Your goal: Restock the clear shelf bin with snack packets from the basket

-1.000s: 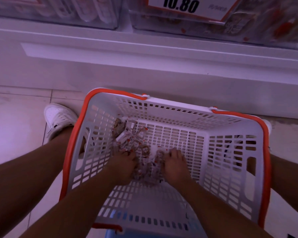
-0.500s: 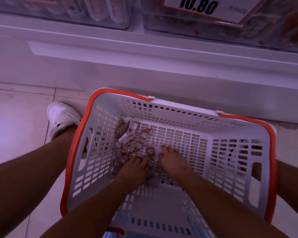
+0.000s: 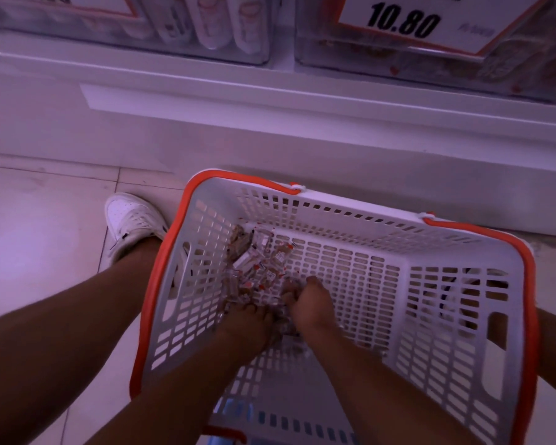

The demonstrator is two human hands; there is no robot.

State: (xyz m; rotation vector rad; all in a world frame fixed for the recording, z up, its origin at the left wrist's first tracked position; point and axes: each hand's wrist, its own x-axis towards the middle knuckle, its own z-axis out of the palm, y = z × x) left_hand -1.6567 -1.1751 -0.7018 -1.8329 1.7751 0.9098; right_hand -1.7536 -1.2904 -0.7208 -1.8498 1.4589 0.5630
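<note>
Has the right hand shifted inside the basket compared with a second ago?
Yes. The right hand has drawn leftward across the basket floor, closing against the left hand over the snack packets.

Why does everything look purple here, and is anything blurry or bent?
Head view: a violet tint washes the floor and shelf base; the wide lens bows the basket rim; the snack packets are smeared and hard to read; the price sign stays sharp.

One basket (image 3: 302, 220), two hands (image 3: 247, 322) (image 3: 312, 306), two clear bins (image 3: 142, 27) (image 3: 527, 75), one price card (image 3: 408, 24), one shoe (image 3: 132, 220); packets (image 3: 257, 264) too jumbled to count.
</note>
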